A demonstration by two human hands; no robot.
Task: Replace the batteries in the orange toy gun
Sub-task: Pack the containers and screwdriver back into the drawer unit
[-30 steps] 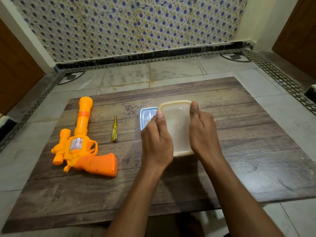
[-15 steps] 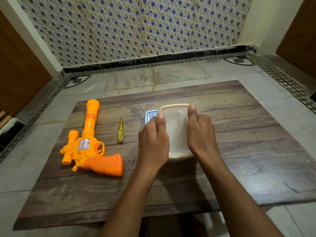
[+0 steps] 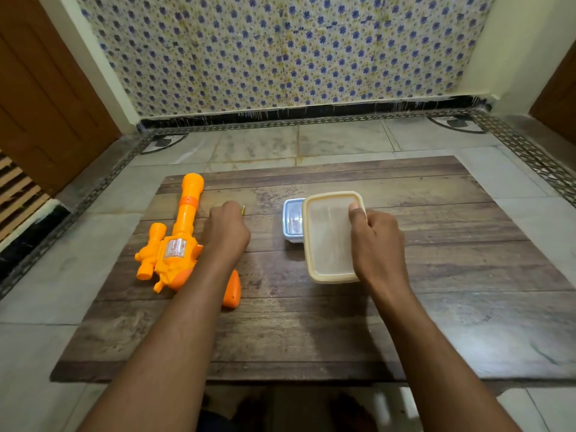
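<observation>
The orange toy gun [image 3: 174,244] lies on the left of the wooden board [image 3: 311,332], barrel pointing away from me. My left hand [image 3: 226,232] is just right of the barrel, fingers curled down over the yellow screwdriver [image 3: 243,209]. Only the screwdriver's far tip shows, and my forearm hides part of the gun's grip. My right hand [image 3: 374,244] holds the right side of the cream lidded plastic container [image 3: 327,238], thumb on the lid. A small clear box [image 3: 292,219] sits against the container's far left side; its contents are unclear.
The board lies on a marble tiled floor [image 3: 258,145] with a patterned border. A tiled wall stands behind, and wooden doors [image 3: 46,98] stand at the far left and far right. Bare board stretches to the right of the container and toward me.
My left hand has left the container and moved left onto the screwdriver beside the gun. My right hand stays on the container. The camera has shifted, so everything sits further right in view.
</observation>
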